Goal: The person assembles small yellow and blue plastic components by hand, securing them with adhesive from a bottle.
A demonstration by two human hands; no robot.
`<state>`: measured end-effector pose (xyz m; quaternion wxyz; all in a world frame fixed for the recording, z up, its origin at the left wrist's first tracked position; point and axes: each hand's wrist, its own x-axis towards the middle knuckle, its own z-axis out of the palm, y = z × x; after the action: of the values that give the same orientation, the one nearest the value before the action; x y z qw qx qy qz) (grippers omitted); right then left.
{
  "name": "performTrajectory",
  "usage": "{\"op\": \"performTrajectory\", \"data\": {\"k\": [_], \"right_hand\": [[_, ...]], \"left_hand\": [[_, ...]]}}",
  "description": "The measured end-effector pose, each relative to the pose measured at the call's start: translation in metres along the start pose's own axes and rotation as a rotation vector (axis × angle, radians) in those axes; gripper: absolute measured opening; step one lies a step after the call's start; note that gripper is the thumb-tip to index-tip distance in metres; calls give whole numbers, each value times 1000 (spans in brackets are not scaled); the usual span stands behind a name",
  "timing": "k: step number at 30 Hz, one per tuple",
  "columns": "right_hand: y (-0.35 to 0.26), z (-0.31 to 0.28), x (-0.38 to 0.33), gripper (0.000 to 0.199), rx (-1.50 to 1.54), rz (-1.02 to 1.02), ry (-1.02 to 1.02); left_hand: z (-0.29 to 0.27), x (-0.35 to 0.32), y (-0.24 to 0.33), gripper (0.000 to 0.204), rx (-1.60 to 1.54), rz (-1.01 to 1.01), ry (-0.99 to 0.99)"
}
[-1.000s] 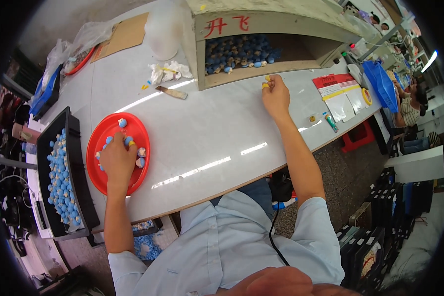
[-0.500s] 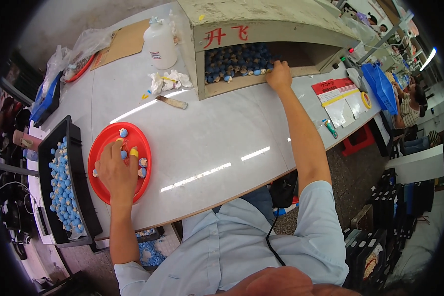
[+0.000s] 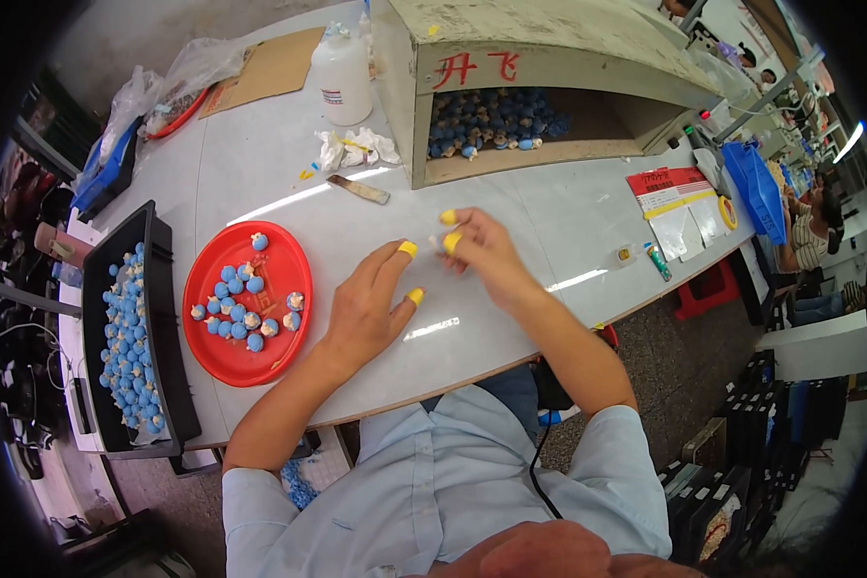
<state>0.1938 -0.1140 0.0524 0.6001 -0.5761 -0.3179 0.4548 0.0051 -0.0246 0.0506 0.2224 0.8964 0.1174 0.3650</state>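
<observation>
Over the middle of the table my left hand (image 3: 364,303) is open, thumb and fingers apart, with nothing between them. Facing it, my right hand (image 3: 486,258) has curled fingers around a small pale thing, too blurred to name. Yellow covers sit on fingertips of both hands. Left of my left hand, a red round tray (image 3: 294,260) holds several small blue-and-cream balls (image 3: 238,328) that look like little figure heads. Many similar blue pieces (image 3: 496,116) lie in a heap inside the open-fronted box (image 3: 419,144) beyond my right hand.
A black bin (image 3: 178,356) of blue pieces stands at far left. Behind are a white bottle (image 3: 342,82), crumpled tissue (image 3: 356,148), a flat scraper-like strip (image 3: 358,189) and cardboard (image 3: 260,72). Papers (image 3: 679,207), a tape roll (image 3: 727,213) and a small tube (image 3: 658,262) lie right.
My right hand has come back from the box to the middle of the table. My left hand has left the red tray and moved right toward it. The view has shifted slightly.
</observation>
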Motion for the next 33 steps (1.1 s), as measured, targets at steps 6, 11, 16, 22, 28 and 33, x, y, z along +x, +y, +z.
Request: {"op": "performTrajectory", "data": {"k": [6,11,16,22,28,33], "right_hand": [[32,27,-24,39,-135,-188,-20],[33,19,-35,39,-197,-124,-19],[32,-26,-59,44,-566,-545,422],[42,-151,-93,55,-732,-491,1333],[43,-212,-83,65,-1249,-8,1198],[33,-176,-60,33,-656,-238,1032]], "left_hand": [[24,-15,1,46,-144,-163,-135],[30,-18,3,37,-410,-356,-157],[26,-15,-7,34,-991,-834,-170],[15,-12,-15,33,-1101,-1013,-310],[9,-14,-18,29,-1200,-1090,-355],[11,-10,-18,34,-1240,-1109,-375]]}}
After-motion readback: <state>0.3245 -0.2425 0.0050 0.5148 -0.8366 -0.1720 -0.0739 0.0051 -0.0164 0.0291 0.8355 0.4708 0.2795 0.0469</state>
